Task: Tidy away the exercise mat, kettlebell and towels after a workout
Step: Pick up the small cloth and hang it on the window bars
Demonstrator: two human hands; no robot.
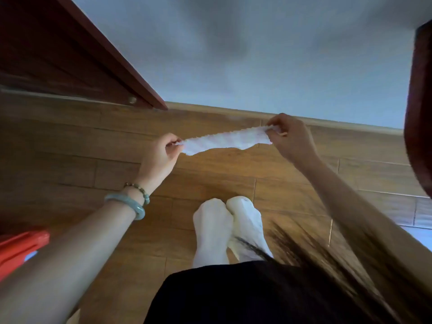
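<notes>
A small white textured towel (225,140) hangs stretched in the air above the wooden floor, held at both ends. My left hand (161,155) pinches its left end, and my right hand (291,139) pinches its right end, slightly higher and farther away. The towel sags a little in the middle. No mat or kettlebell shows in this view.
A dark red-brown door or cabinet (58,54) stands at the upper left, and a dark red piece of furniture (418,113) at the right edge. An orange-red object (18,249) lies at the left. My feet in white socks (224,228) rest on the floor (117,141) below the towel. A pale wall (257,54) is ahead.
</notes>
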